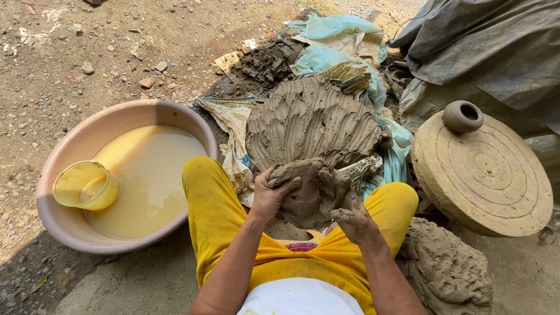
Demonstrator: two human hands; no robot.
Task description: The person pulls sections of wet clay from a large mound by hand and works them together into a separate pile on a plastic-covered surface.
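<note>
Head view, looking down over yellow trousers [216,210]: person seated on bare ground, knees apart, a lump of wet grey clay [312,195] held between them just above the lap. Left hand [269,195] curls over the lump's near-left side, fingers wrapped onto its top; right hand [353,220] cups it from below right, fingers closed into the clay and smeared with it. Both hands press inward, gripping, not spread. Just beyond the lump lies the large clay mound [312,119], grooved by finger rakes, resting on plastic sheeting [326,55]. Left of the knee, a pink basin [76,224] of muddy water with a yellow cup [86,185] floating in it. To the right, a round stone wheel [487,175] carrying a small pot [462,115]. Judgement: kneading goes best with even squeezing from both palms, turning the lump, wetting sparingly.
</note>
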